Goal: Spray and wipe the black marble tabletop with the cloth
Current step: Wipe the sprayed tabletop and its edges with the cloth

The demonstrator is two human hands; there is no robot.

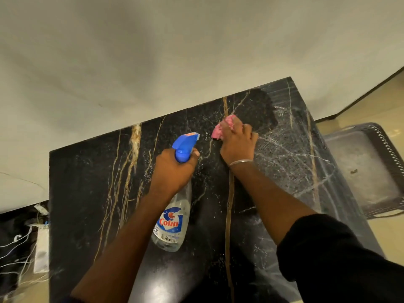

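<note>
The black marble tabletop [91,182] with gold and white veins fills the middle of the head view. My left hand [172,169] grips the neck of a clear spray bottle [172,224] with a blue trigger head, its nozzle pointing toward the far edge. My right hand [238,143] holds a bunched pink cloth [220,130] and presses it on the marble near the far edge. White wet streaks cover the right part of the top.
A cream wall [153,51] rises behind the table. A dark perforated plastic stool [369,169] stands on the tiled floor to the right. White cables and a plug box [41,248] lie at the lower left beside the table.
</note>
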